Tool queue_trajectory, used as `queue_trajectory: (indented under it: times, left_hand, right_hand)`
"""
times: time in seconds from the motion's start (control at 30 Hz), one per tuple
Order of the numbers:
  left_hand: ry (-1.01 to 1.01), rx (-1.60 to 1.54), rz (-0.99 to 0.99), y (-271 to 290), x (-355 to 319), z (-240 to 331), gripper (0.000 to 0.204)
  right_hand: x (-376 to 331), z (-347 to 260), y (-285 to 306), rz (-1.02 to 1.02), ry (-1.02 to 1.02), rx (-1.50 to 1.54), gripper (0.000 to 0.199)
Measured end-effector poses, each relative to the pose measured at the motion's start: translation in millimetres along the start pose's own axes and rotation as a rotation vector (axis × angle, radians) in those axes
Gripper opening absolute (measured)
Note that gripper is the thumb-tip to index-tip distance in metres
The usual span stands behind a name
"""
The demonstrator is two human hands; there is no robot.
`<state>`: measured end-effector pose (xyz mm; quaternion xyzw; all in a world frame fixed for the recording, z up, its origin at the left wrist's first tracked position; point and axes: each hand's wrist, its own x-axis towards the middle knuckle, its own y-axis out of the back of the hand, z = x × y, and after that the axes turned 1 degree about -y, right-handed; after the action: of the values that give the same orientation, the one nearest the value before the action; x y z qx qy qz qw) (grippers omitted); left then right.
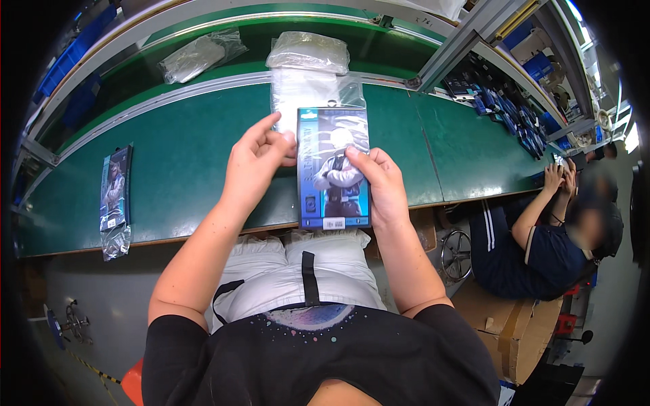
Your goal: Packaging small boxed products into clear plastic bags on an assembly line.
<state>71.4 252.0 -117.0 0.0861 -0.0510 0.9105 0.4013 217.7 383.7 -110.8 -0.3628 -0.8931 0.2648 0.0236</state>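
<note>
My right hand (pixel 386 179) holds a flat blue box (pixel 335 193) by its right side, thumb pressed on the front. The box is printed with a figure in a white suit and stands tilted over the table's front edge. My left hand (pixel 261 152) is at the box's left edge, index finger raised and thumb apart from it; its lower fingers are curled and partly hidden. Just behind the box lies a stack of clear plastic bags (pixel 305 84), its far end bunched up over the metal rail. A similar box (pixel 115 186) in a clear bag lies at the table's left.
The green table (pixel 203 149) curves across in front of me. More clear bags (pixel 196 57) lie beyond the rail. Many dark-blue boxes (pixel 504 111) are piled at the right, where a co-worker (pixel 542 237) sits. A cardboard carton (pixel 508 325) stands at my right.
</note>
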Motion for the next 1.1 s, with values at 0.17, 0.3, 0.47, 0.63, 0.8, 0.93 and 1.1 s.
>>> queue_trajectory:
  times: [0.17,0.3,0.47,0.63,0.8,0.93,1.1]
  left_hand:
    - [0.438,-0.690,0.004,-16.9,-5.0,20.2,0.033]
    - [0.468,-0.869,0.083,7.4,5.8,17.7,0.027]
    - [0.414,-0.719,-0.081,-32.9,-25.4,44.7,0.038]
    - [0.491,-0.743,-0.616,-39.1,-51.3,52.4,0.042]
    - [0.615,-0.922,-0.581,-28.9,-43.3,46.7,0.050]
    - [0.618,-0.644,-0.303,-31.5,-46.5,46.5,0.035]
    - [0.609,-0.765,-0.215,-3.4,-51.0,33.3,0.058]
  right_hand:
    - [-14.0,4.9,-5.9,-0.118,-0.020,-0.409,0.024]
    - [-37.9,-31.1,-10.2,-0.463,-0.041,-0.650,0.094]
    - [-42.2,-43.6,-17.7,-0.255,0.373,-0.808,0.086]
    - [-50.8,-47.1,-21.5,0.134,1.243,-0.605,0.026]
    - [-60.8,-44.8,-29.4,-0.245,1.153,-0.920,0.028]
    - [-68.7,-26.6,-45.3,-0.710,0.839,-1.055,0.027]
    - [-46.8,-31.1,-17.1,-0.016,1.142,-0.963,0.021]
